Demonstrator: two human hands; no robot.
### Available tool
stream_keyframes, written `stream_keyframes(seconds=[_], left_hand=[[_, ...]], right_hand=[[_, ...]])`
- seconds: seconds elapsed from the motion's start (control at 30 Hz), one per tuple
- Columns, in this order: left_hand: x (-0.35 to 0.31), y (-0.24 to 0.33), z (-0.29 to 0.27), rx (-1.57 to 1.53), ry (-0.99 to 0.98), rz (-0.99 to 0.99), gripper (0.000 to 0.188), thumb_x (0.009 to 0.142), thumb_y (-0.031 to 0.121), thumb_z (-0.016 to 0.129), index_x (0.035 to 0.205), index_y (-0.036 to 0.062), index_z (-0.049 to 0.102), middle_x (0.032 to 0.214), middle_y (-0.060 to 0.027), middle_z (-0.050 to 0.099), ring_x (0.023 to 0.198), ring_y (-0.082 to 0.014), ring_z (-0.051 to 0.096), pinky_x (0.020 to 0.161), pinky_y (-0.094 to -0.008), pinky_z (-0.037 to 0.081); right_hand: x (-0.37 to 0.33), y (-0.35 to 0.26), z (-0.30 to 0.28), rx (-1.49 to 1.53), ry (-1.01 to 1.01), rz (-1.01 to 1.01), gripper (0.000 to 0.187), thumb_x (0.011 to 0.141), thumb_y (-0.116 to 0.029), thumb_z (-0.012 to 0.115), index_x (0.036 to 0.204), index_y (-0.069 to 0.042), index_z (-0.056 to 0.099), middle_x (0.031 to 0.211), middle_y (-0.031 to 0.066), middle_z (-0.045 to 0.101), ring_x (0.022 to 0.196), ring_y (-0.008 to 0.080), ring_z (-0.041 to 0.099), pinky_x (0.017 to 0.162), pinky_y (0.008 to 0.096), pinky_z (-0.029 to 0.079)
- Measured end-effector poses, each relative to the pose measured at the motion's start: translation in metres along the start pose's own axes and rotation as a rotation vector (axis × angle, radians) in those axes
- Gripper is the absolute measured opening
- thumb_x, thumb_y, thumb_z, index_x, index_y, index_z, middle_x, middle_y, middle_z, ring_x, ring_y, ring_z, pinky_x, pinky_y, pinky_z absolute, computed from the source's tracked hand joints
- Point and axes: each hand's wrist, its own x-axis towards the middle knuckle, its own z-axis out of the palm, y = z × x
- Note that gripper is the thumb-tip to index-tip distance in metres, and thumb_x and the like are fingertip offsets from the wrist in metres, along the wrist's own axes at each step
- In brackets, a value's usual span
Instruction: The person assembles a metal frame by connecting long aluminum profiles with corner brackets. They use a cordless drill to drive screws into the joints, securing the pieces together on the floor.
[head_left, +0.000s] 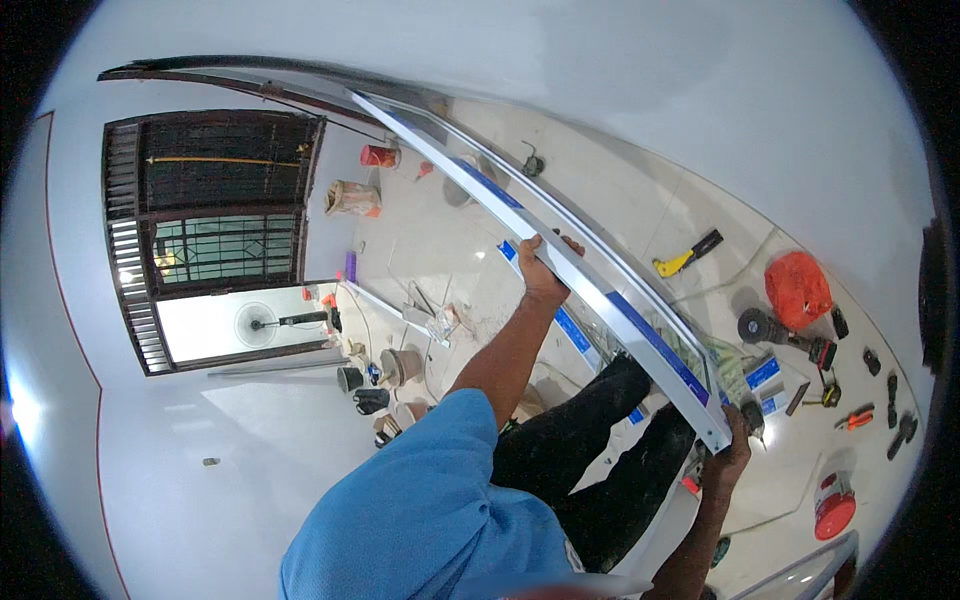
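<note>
A long white metal frame (pixel 600 285) with strips of blue film runs slantwise from the far left down to the near right, tilted off the floor. My left hand (pixel 545 265) is closed round its side rail near the middle. At the near end, my right hand (pixel 728 450) grips the corner; part of its fingers is hidden behind the frame. Below the frame are my legs in black trousers (pixel 590 410). Strips with blue-and-white wrapping (pixel 575 330) lie on the floor behind it.
To the right on the tiled floor are a yellow-and-black hand tool (pixel 687 254), red plastic bag (pixel 797 290), cordless power tool (pixel 785 335), orange-handled pliers (pixel 857 418) and red-and-white bucket (pixel 833 508). Buckets (pixel 400 367) stand farther left, near a doorway with a fan (pixel 262 325). A wall borders the far side.
</note>
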Motion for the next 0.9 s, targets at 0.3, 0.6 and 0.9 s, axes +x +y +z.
stream_keyframes(seconds=[0.3, 0.6, 0.9], left_hand=[[-0.095, 0.012, 0.098, 1.669, -0.180, 0.941, 0.091, 0.092, 0.053, 0.083, 0.160, 0.0027, 0.051, 0.160, -0.0290, 0.049, 0.149, -0.0469, 0.045, 0.125, -0.0631, 0.034], [-0.208, -0.106, 0.198, 2.146, -1.687, 0.068, 0.112, 0.074, 0.024, 0.097, 0.168, 0.0080, 0.039, 0.149, -0.0291, 0.064, 0.137, -0.0501, 0.062, 0.119, -0.0576, 0.049], [-0.202, -0.137, 0.192, 2.117, -1.827, 0.120, 0.070, 0.086, 0.014, 0.082, 0.153, 0.0033, 0.062, 0.137, -0.0296, 0.073, 0.119, -0.0439, 0.075, 0.104, -0.0507, 0.060]], right_hand=[[-0.003, 0.030, 0.000, 0.154, 0.086, 0.091, 0.045, 0.095, -0.005, 0.080, 0.140, -0.005, 0.074, 0.148, 0.0224, 0.070, 0.140, 0.0381, 0.066, 0.120, 0.0492, 0.052], [0.002, -0.027, 0.005, -0.254, 0.069, 0.014, 0.059, 0.082, -0.009, 0.091, 0.137, -0.017, 0.073, 0.142, 0.0161, 0.073, 0.133, 0.0416, 0.070, 0.111, 0.0473, 0.060], [-0.022, -0.016, 0.029, -0.037, 0.355, 0.116, 0.078, 0.075, -0.011, 0.093, 0.149, -0.016, 0.066, 0.144, 0.0120, 0.073, 0.124, 0.0404, 0.070, 0.114, 0.0499, 0.051]])
